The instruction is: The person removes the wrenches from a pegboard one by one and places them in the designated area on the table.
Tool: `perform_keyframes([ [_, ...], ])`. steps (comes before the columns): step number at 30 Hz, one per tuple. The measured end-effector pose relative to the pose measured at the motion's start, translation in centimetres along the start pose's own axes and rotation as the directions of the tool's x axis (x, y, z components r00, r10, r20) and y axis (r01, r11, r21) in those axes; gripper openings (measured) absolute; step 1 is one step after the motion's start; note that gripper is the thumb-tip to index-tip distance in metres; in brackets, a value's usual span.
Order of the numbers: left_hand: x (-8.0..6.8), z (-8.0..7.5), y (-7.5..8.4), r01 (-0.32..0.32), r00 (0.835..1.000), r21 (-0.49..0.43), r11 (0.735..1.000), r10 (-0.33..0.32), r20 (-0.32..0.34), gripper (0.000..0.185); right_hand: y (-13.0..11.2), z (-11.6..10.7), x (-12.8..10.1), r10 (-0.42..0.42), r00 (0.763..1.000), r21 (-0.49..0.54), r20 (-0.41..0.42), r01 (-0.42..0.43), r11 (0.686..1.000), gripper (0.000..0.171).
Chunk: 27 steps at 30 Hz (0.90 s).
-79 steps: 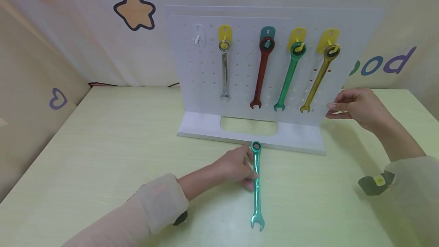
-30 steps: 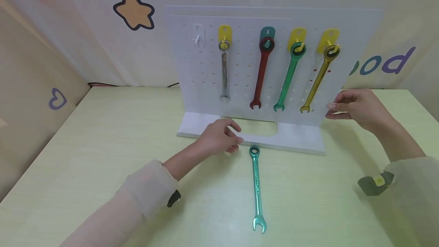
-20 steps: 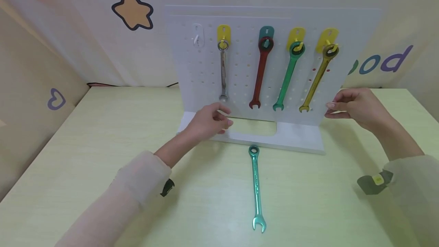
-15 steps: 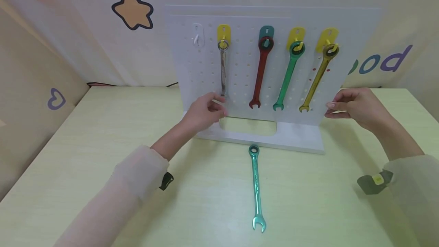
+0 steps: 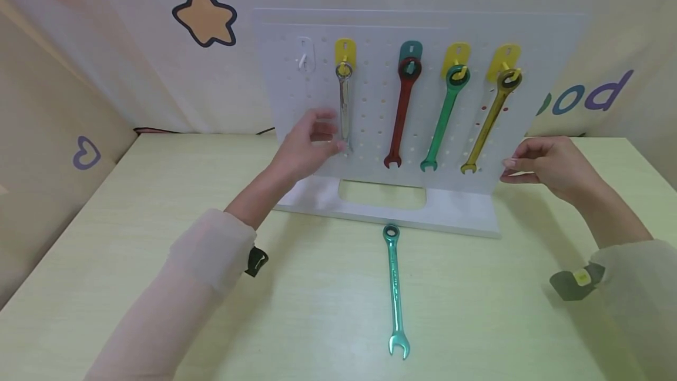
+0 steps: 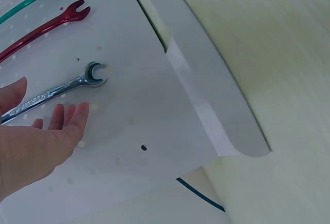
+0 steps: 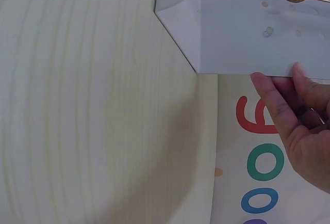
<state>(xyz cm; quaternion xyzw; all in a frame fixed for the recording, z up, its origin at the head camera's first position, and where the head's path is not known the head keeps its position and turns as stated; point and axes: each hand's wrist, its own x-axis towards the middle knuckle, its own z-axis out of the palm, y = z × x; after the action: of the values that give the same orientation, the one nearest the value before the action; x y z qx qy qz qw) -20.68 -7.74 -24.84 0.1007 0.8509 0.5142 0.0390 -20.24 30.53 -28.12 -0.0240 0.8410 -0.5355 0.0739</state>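
A silver wrench (image 5: 345, 104) hangs by its ring end from a yellow hook on the white pegboard (image 5: 370, 151). My left hand (image 5: 309, 143) is beside its lower shaft, thumb and fingers apart; in the left wrist view the silver wrench (image 6: 56, 91) passes between them. At the board's right side edge, my right hand (image 5: 555, 166) pinches the pegboard; the right wrist view has a fingertip of the right hand (image 7: 304, 115) over its front. A teal wrench (image 5: 395, 287) lies on the table in front of the stand, jaw end toward me.
Red (image 5: 403, 110), green (image 5: 444, 119) and gold (image 5: 492, 122) wrenches hang to the right of the silver one. A white hook (image 5: 304, 62) at the far left of the board carries nothing. The stand's base (image 5: 460, 210) has a cut-out along its middle.
My left hand let go of the teal wrench, leaving it on the table, then moved up and left to the silver wrench. The right hand stayed at the pegboard's edge.
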Motion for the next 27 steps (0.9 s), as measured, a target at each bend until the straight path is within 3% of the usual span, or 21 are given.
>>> perform_keyframes([
  [12, 0.3, -0.7, 1.3, -0.119, 0.992, -0.080, 0.990, 0.121, 0.026, 0.051, -0.1, 0.1, -0.1, -0.008, 1.000, -0.020, -0.001, 0.008, 1.000, 0.003],
  [19, 0.5, -0.6, 1.6, -0.139, 0.988, -0.106, 0.985, 0.145, 0.051, 0.053, -0.1, 0.0, 0.1, -0.003, 1.000, -0.032, 0.005, 0.003, 0.999, 0.005],
  [27, 0.3, -0.5, 1.7, -0.138, 0.990, -0.098, 0.986, 0.141, 0.024, 0.048, 0.2, 0.0, 0.5, -0.010, 1.000, -0.051, 0.008, 0.010, 0.999, 0.007],
])
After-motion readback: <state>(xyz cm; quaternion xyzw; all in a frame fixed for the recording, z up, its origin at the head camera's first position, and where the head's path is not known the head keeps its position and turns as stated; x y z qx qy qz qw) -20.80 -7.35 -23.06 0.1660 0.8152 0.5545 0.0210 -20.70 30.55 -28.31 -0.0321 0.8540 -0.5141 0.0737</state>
